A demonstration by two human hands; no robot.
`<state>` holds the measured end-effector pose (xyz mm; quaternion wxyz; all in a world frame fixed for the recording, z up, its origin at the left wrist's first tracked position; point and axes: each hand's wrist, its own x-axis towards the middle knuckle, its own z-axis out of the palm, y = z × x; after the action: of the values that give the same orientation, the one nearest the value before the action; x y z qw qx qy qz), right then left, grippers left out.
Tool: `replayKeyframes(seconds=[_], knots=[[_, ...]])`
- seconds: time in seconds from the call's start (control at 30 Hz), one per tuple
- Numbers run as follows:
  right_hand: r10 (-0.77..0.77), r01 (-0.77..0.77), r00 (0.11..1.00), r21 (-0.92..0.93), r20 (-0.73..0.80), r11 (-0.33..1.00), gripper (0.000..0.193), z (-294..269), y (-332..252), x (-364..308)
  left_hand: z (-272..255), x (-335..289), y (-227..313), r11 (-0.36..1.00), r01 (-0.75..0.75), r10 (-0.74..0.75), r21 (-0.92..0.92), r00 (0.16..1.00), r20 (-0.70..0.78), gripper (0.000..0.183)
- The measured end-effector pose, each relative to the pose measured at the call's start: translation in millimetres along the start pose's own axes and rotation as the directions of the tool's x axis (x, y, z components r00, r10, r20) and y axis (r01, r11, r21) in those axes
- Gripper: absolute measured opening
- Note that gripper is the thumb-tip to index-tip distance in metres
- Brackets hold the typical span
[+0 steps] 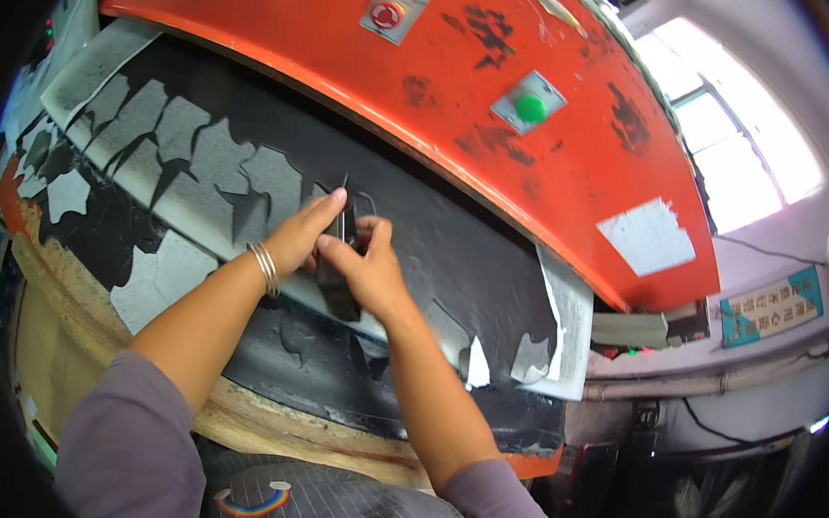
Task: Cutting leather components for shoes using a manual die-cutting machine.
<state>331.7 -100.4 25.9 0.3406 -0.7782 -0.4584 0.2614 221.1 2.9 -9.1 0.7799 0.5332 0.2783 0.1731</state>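
Observation:
My left hand (305,234), with bangles on the wrist, is closed at the left side of a dark, narrow, metal-edged piece (341,297) that looks like a cutting die. My right hand (367,266) grips the same piece from the right, thumb and fingers curled round it. Both hands are over a black sheet (435,224) lying on a pale board (574,347). To their left the sheet has several cut-out gaps, where grey (215,159) shows between ragged black strips. The underside of the held piece is hidden.
An orange press beam (322,57) spans the far side of the board. It carries a red button (387,15) and a green button (530,108). Black and pale scraps (68,194) lie at the left, and a worn wooden edge (266,411) runs nearest me.

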Motion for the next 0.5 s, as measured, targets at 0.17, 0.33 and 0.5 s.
replayKeyframes(seconds=[0.17, 0.33, 0.5], knots=[[0.017, 0.000, 0.999, 0.396, -0.039, 0.918, 0.068, -9.4, 53.7, -83.3, 68.8, -45.0, -25.9, 0.943, -0.270, 0.268, 0.196, 0.963, 0.038, 0.072], [-0.066, 0.045, 0.998, 0.498, 0.025, 0.866, 0.039, -17.2, 73.4, -156.5, 99.5, -97.0, -56.8, 0.968, -0.091, 0.075, 0.233, 0.994, 0.075, 0.040], [-0.102, 0.087, 0.994, 0.313, 0.032, 0.946, 0.034, -8.0, 90.7, -191.1, 112.3, -117.5, -61.5, 0.944, -0.140, 0.113, 0.298, 0.988, 0.107, 0.039]])
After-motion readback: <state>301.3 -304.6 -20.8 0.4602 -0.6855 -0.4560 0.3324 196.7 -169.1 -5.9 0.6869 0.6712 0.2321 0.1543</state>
